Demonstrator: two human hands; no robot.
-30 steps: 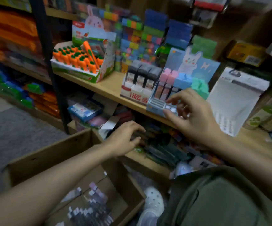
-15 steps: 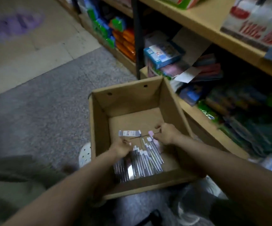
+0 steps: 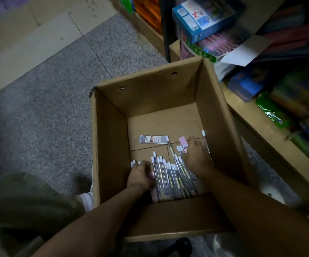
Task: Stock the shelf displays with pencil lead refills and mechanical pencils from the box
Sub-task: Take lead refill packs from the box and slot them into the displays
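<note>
Cardboard box [image 3: 111, 145] sits open on the floor beside the low shelf [image 3: 272, 130], both hands down inside it. Mechanical pencils [image 3: 170, 175] lie in a loose fan on the box bottom, white caps pointing away from the person. One grey lead refill case [image 3: 152, 139] lies flat and apart, beyond the pile; a pink case [image 3: 183, 142] lies just past the right fingertips.

Left hand [image 3: 140, 175] is curled at the left edge of the pile and seems to pinch a pencil or two, though the exact grip is hard to read. Right hand [image 3: 196, 158] lies over the right side of the pile, fingers bent down onto the pencils; whether it has closed on any, I cannot tell.

Doing this step well, as I judge it: rake the pencils parallel, caps aligned, and lift a bundle with both hands so none slide out. Take the two cases as a separate grab, since they probably go to a different display.

Versus half a second ago: camera is closer and more straight down, shelf tops out of view. Hands sit a bit deeper into the pile; grey case unmoved.
</note>
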